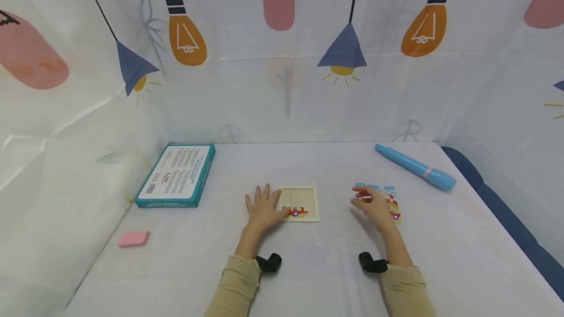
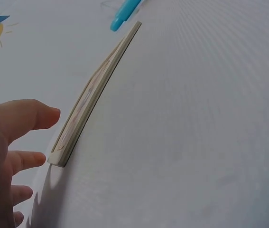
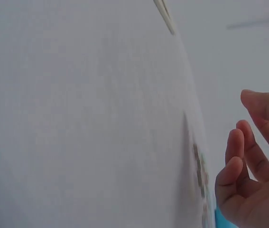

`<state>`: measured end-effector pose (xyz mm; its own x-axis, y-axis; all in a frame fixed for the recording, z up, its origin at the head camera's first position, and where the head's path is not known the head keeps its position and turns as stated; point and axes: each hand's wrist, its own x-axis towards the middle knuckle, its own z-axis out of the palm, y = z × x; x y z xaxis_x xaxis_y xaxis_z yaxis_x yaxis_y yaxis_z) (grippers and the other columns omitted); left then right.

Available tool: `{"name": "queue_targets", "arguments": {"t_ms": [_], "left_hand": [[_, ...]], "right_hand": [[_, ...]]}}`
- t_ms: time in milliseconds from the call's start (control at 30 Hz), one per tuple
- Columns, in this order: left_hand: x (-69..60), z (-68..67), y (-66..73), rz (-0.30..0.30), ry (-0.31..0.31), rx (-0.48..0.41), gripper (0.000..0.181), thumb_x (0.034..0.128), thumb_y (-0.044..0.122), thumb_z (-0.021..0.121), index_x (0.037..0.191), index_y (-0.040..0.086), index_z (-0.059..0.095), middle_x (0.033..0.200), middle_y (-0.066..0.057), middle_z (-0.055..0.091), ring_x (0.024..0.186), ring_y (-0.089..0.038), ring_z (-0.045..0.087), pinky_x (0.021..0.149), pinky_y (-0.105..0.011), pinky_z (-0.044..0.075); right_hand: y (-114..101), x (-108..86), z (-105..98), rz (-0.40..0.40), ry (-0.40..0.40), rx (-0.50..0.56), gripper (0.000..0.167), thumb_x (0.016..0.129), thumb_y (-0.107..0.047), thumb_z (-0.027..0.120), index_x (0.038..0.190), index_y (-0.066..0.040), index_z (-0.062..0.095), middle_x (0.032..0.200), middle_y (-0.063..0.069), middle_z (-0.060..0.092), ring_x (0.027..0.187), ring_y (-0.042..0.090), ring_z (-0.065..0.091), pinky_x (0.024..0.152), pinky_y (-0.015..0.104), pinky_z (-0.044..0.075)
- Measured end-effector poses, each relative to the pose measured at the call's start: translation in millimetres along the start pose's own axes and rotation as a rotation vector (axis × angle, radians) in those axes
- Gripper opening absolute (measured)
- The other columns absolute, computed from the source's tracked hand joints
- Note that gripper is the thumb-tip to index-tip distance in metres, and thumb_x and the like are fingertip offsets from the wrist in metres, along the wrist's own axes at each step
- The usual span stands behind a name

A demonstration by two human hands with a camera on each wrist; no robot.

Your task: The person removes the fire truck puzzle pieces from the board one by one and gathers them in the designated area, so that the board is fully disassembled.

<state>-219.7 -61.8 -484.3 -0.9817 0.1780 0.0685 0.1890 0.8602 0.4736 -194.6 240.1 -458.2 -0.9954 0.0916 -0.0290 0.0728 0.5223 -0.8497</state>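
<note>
A shallow wooden puzzle tray point(image 1: 310, 197) lies on the white table, with colourful red, yellow and blue puzzle pieces point(image 1: 297, 212) along its lower part. My left hand point(image 1: 263, 213) is at the tray's left side, fingers spread, thumb over the lower part. In the left wrist view the tray point(image 2: 91, 99) appears edge-on beside the fingertips point(image 2: 49, 117). To the right, loose puzzle pieces point(image 1: 393, 208) lie on the table, partly hidden behind my right hand point(image 1: 373, 208). That hand hovers with loosely bent fingers; in the right wrist view nothing shows between thumb and fingers.
A teal-edged box point(image 1: 176, 172) lies at the back left, and a pink eraser-like block point(image 1: 134, 238) sits nearer on the left. At the back right rests a light blue tube-shaped object point(image 1: 414, 166). A printed curtain point(image 1: 246, 97) hangs behind the table.
</note>
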Motion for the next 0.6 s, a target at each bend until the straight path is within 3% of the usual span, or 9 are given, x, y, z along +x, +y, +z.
{"name": "queue_targets", "arguments": {"t_ms": [267,500,600], "left_hand": [[-2.1,-2.0,-1.1,-0.005,-0.003,0.000,0.064,0.0753,0.044,0.061,0.132,0.016,0.052,0.146,-0.019,0.031,0.137,-0.043,0.014,0.102,-0.067,0.001],[-2.7,0.1,-1.1,-0.024,-0.002,0.025,0.066,0.0720,0.044,0.063,0.132,0.018,0.052,0.146,-0.018,0.032,0.137,-0.043,0.012,0.103,-0.066,0.000],[-2.8,2.1,-1.0,-0.037,-0.008,0.032,0.066,0.0729,0.045,0.063,0.132,0.018,0.052,0.147,-0.017,0.031,0.138,-0.043,0.011,0.103,-0.066,-0.001]], "right_hand": [[-27.9,5.8,52.6,-0.071,-0.042,-0.099,0.029,0.083,-0.011,0.065,0.111,-0.006,0.061,0.100,0.012,0.060,0.088,0.024,0.056,0.072,0.033,0.046],[-52.1,-0.5,92.8,-0.185,-0.167,-0.315,0.029,0.078,-0.013,0.071,0.106,-0.008,0.066,0.094,0.008,0.056,0.082,0.020,0.052,0.071,0.037,0.045],[-54.9,-1.7,102.5,-0.220,-0.179,-0.391,0.029,0.076,-0.017,0.074,0.104,-0.010,0.068,0.093,0.008,0.052,0.083,0.022,0.050,0.070,0.038,0.043]]}}
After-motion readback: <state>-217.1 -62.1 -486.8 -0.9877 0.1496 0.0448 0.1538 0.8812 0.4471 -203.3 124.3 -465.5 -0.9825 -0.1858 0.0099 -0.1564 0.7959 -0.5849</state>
